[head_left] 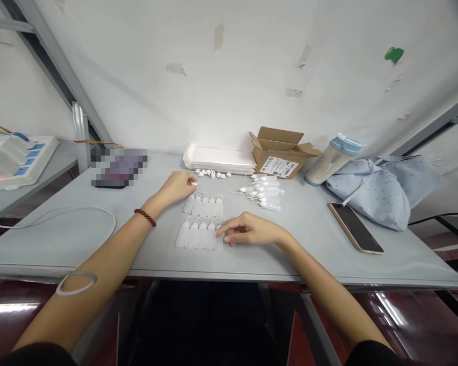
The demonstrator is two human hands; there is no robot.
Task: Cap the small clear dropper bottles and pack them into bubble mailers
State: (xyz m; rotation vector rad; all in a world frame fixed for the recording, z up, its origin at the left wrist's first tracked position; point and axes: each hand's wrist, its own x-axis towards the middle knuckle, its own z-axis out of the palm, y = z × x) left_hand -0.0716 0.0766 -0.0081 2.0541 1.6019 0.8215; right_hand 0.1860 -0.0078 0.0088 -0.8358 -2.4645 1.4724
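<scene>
My left grip (179, 185) pinched a small white cap (194, 183) by the far row of bottles (204, 205). My right grip (248, 231) rested slack on the near row (198, 235). Capped bottles (263, 193) lay piled far right and loose caps (212, 174) waited, so I judged it roughly half done.

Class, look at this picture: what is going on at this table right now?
At a grey table, a person handles small white plastic bottles laid in two rows. The left hand pinches a small white cap beside the far row. The right hand rests its fingers on the end of the near row. More loose caps and a pile of capped bottles lie farther back, near a cardboard box.
</scene>
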